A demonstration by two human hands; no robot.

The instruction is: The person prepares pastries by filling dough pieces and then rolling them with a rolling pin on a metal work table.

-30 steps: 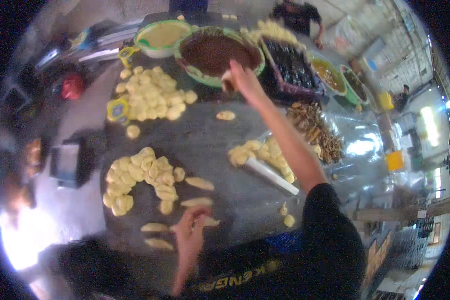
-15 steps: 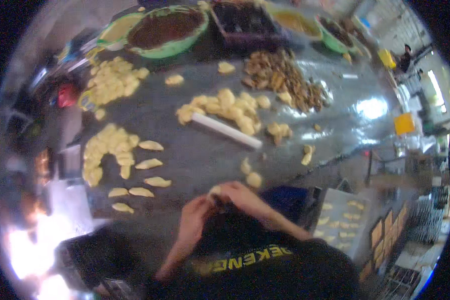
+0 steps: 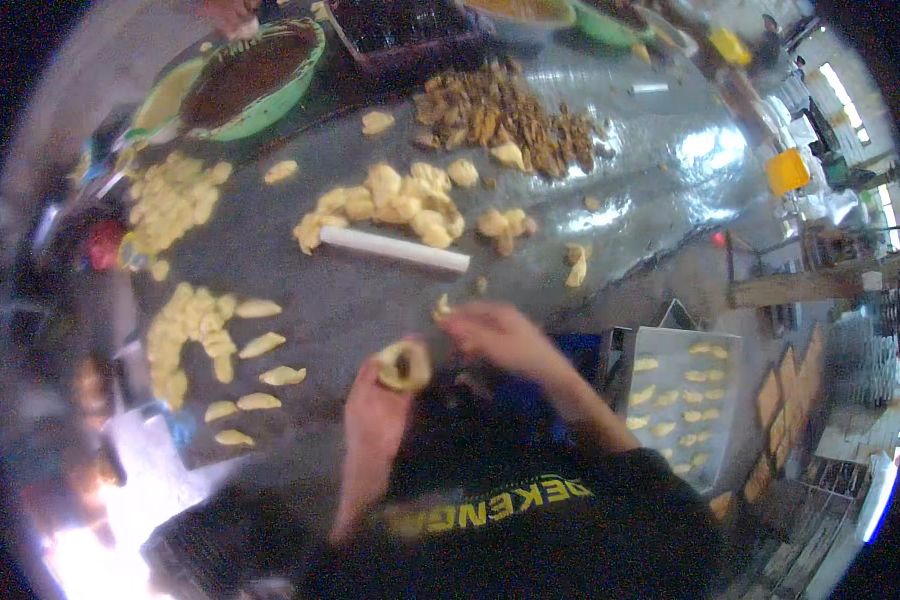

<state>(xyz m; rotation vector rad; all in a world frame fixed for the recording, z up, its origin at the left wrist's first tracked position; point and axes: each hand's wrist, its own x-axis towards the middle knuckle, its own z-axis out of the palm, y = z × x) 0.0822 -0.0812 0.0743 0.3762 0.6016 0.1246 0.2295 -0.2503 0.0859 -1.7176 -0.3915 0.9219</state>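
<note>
A folded piece of yellow dough (image 3: 404, 366) with dark filling in its opening is cupped in my left hand (image 3: 378, 405), close to my body. My right hand (image 3: 495, 338) is over the near edge of the table, slightly blurred, its fingers drawn together at a small piece of dough (image 3: 442, 306). That hand hides the tabletop right beneath it. Beyond my hands a white rolling stick (image 3: 395, 249) lies against a heap of dough pieces (image 3: 395, 198). Left of my hands are several shaped dough pieces (image 3: 262, 345) beside a curved pile of dough balls (image 3: 192, 325).
A brown heap of pieces (image 3: 500, 115) lies farther back. Along the far side stand a green bowl of dark filling (image 3: 255, 85) and a dark crate (image 3: 405, 45). At right is a tray (image 3: 685, 400) with rows of shaped dough. Someone's hand (image 3: 235, 15) shows at the top left.
My hands have parted. The left keeps the filled dough, while the right has moved out over the table edge to the small dough piece. The view has turned, shifting the table's contents leftward.
</note>
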